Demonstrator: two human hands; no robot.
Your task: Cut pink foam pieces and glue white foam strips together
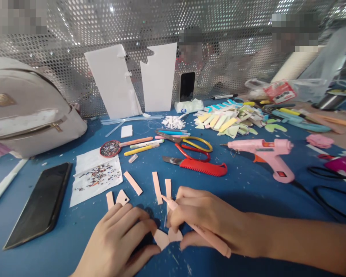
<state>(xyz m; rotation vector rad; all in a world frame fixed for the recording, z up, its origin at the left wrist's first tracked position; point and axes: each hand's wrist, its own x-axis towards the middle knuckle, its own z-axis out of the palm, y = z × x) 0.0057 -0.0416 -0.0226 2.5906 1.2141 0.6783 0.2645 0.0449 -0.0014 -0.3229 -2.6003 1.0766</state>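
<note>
My left hand is closed low in the middle, thumb and fingers pinching a pale pink cut-out piece. Against that piece's right edge lies a second pink rounded piece, at the fingertips of my right hand. A pink marker is gripped in the same right hand, its tip pointing up and left. Just beyond my hands lie pink strips and a pink rounded triangle with a dark dot, partly hidden by my left fingers.
Beyond lie a red utility knife, scissors, colored markers and a pink glue gun. Left are a phone, a bead-strewn tissue and a backpack. Paper scraps pile up near the perforated metal screen.
</note>
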